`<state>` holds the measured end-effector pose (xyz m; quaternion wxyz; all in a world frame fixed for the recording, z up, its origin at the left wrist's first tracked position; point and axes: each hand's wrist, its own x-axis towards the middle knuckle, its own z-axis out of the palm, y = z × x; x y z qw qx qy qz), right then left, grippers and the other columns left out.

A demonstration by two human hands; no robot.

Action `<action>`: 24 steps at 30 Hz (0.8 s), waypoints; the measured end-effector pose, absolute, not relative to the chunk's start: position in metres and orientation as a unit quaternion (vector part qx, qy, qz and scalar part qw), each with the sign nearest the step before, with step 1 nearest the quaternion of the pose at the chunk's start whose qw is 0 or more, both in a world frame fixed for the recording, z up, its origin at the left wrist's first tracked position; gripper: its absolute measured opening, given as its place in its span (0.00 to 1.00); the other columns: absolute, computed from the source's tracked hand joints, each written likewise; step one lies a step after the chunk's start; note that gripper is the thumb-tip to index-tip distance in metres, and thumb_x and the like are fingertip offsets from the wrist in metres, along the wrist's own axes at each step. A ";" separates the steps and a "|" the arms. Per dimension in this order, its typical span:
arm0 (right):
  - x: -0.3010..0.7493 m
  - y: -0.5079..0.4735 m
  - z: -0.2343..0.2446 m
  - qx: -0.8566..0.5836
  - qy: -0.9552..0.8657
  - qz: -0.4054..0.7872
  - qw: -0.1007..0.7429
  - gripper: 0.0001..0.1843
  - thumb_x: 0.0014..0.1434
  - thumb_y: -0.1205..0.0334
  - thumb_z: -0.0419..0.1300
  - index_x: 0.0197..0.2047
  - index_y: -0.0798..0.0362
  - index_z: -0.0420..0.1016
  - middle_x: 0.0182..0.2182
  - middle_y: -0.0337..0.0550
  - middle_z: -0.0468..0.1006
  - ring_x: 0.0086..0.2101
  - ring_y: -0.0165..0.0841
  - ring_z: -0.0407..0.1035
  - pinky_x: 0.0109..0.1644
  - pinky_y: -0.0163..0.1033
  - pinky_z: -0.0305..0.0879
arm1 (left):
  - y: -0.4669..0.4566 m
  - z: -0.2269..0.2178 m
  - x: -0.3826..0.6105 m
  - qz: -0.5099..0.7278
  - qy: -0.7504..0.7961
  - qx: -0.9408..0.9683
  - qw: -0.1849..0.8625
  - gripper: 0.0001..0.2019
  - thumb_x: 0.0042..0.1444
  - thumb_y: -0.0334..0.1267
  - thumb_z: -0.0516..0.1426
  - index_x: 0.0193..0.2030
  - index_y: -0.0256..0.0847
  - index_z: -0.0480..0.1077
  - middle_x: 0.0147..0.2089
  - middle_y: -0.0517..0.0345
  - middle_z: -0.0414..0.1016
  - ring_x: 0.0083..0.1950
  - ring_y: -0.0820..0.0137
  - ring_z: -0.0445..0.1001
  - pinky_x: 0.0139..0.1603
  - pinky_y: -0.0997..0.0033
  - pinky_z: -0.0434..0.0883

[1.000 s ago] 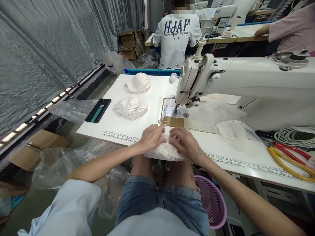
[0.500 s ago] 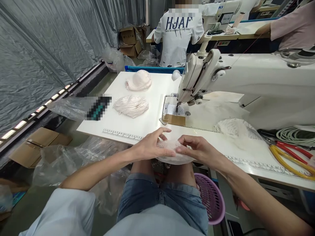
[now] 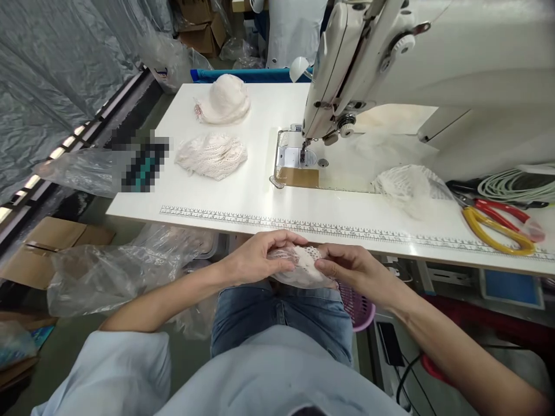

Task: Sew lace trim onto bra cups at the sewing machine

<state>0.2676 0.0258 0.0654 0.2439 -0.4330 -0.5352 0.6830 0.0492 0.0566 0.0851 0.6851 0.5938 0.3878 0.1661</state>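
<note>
Just off the table's front edge, above my lap, I hold a piece of sheer white lace fabric [image 3: 306, 267] between both hands. My left hand [image 3: 263, 254] grips its left side, thumb below and fingers curled over the top. My right hand [image 3: 353, 267] pinches the right side between thumb and fingers. Some of the fabric is hidden behind the fingers. Beyond my hands stands a white sewing machine [image 3: 342, 75], its needle and presser foot over the metal plate. Two more pale lace pieces, a bunched one [image 3: 212, 156] and a rounded one [image 3: 224, 99], lie on the table's left.
Right of the needle lies a white gathered lace piece [image 3: 410, 182]. Yellow-and-red-handled scissors [image 3: 498, 230] and a coiled pale cord [image 3: 515, 186] are at the right. A printed ruler [image 3: 243, 219] runs along the table's front. Below are a purple basket [image 3: 362, 309] and plastic bags [image 3: 113, 277].
My view has tilted down and come closer to the table. The lace in my hands has been turned, so more of its dotted edge shows; both hands still hold it.
</note>
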 end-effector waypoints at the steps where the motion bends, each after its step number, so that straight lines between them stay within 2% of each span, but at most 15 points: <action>1: 0.266 0.025 0.064 -0.433 -0.540 0.678 0.248 0.19 0.56 0.46 0.59 0.29 0.55 0.68 0.22 0.35 0.62 0.23 0.26 0.56 0.27 0.34 0.54 | 0.056 0.084 0.048 0.152 0.392 0.592 0.687 0.24 0.50 0.37 0.63 0.56 0.39 0.67 0.46 0.50 0.75 0.45 0.68 0.73 0.45 0.71 0.69; 4: 0.264 0.024 0.063 -0.432 -0.566 0.657 0.248 0.19 0.57 0.47 0.58 0.29 0.55 0.69 0.21 0.35 0.61 0.23 0.25 0.54 0.25 0.33 0.52 | 0.054 0.081 0.048 0.126 0.418 0.575 0.692 0.25 0.47 0.42 0.65 0.52 0.38 0.70 0.47 0.50 0.75 0.45 0.66 0.73 0.44 0.70 0.69; 8: 0.263 0.023 0.063 -0.430 -0.582 0.644 0.248 0.18 0.57 0.47 0.59 0.29 0.55 0.70 0.21 0.34 0.61 0.22 0.25 0.52 0.24 0.33 0.49 | 0.051 0.076 0.052 0.147 0.430 0.533 0.713 0.16 0.48 0.44 0.64 0.38 0.34 0.73 0.34 0.56 0.75 0.34 0.74 0.70 0.35 0.76 0.66; 10: 0.266 0.022 0.061 -0.419 -0.578 0.661 0.232 0.17 0.55 0.48 0.61 0.30 0.55 0.71 0.22 0.35 0.63 0.23 0.25 0.54 0.24 0.33 0.51 | 0.050 0.074 0.053 0.162 0.432 0.518 0.720 0.14 0.48 0.44 0.64 0.34 0.34 0.72 0.30 0.59 0.72 0.30 0.77 0.67 0.32 0.77 0.63; 14: 0.273 0.020 0.049 -0.382 -0.551 0.720 0.180 0.16 0.52 0.49 0.64 0.33 0.56 0.75 0.27 0.40 0.71 0.29 0.29 0.63 0.31 0.35 0.60 | 0.049 0.067 0.049 0.157 0.433 0.488 0.742 0.13 0.47 0.42 0.65 0.33 0.34 0.72 0.30 0.60 0.72 0.31 0.77 0.68 0.33 0.77 0.63; 18: 0.282 0.015 0.035 -0.370 -0.526 0.742 0.190 0.13 0.51 0.52 0.65 0.30 0.56 0.78 0.28 0.39 0.72 0.30 0.29 0.65 0.35 0.36 0.62 | 0.048 0.058 0.043 0.140 0.432 0.429 0.781 0.13 0.45 0.41 0.66 0.31 0.34 0.71 0.32 0.59 0.73 0.33 0.76 0.70 0.37 0.75 0.66; 24: 0.294 0.007 0.027 -0.358 -0.510 0.757 0.195 0.13 0.50 0.53 0.66 0.30 0.56 0.79 0.30 0.41 0.73 0.32 0.30 0.67 0.38 0.37 0.64 | 0.046 0.053 0.043 0.142 0.400 0.391 0.817 0.14 0.44 0.39 0.67 0.27 0.34 0.68 0.24 0.63 0.70 0.26 0.79 0.67 0.30 0.78 0.63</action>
